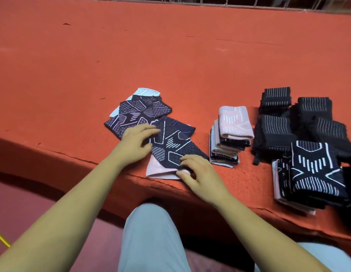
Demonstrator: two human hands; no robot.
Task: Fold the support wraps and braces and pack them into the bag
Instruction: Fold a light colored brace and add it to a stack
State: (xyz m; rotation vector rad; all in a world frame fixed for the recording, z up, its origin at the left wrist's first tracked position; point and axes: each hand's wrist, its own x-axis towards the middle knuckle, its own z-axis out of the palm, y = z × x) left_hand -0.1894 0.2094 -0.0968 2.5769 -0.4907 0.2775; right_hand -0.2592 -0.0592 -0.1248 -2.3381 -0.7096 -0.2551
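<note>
The right hand (198,173) is closest. It pinches the near corner of the navy brace (170,146), which lies on the red ledge (190,65). On the brace's left side, the left hand (137,140) presses flat with its fingers nearly straight. The brace looks soft, light and floppy, so its corners are good to hold. Behind it lie loose braces (137,112). To its right is a folded stack (233,122).
</note>
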